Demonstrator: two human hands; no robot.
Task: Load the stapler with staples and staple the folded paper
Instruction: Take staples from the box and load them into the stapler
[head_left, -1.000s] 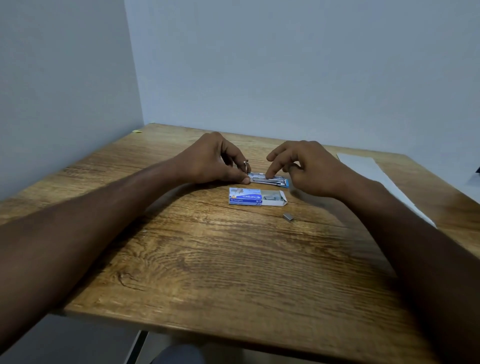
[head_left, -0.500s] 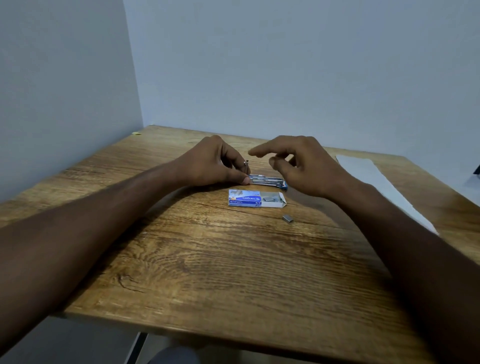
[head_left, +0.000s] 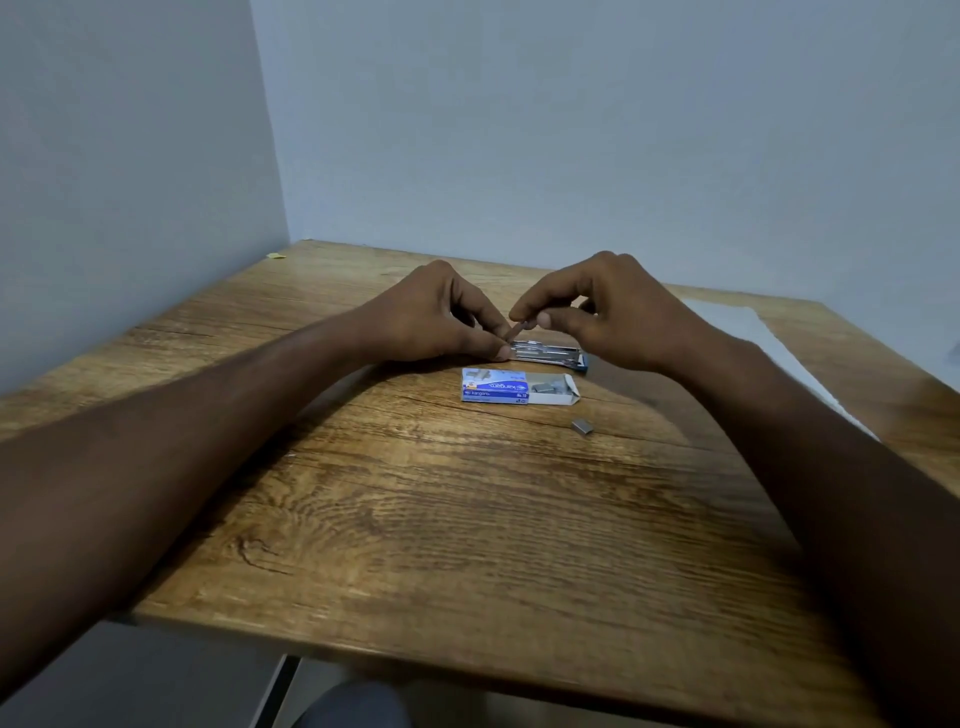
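A small blue stapler (head_left: 553, 356) lies opened flat on the wooden table (head_left: 441, 519), its metal channel facing up. My left hand (head_left: 441, 317) pins its left end down with thumb and fingers. Just above the channel, my right hand (head_left: 608, 312) pinches a short strip of staples (head_left: 519, 328) between thumb and forefinger. In front of the stapler sits a blue staple box (head_left: 498, 392) with its right flap open and staples showing inside. A loose clump of staples (head_left: 583, 426) rests on the table to the box's right. The folded white paper (head_left: 769, 353) lies at the far right.
The table stands in a corner, with walls at the left and back. A small yellow scrap (head_left: 275, 255) lies at the far left edge. Bare wood stretches between the box and the near table edge.
My right hand lifted off the stapler's channel and rose slightly, and now pinches a staple strip above it. The left hand stayed on the stapler's left end.
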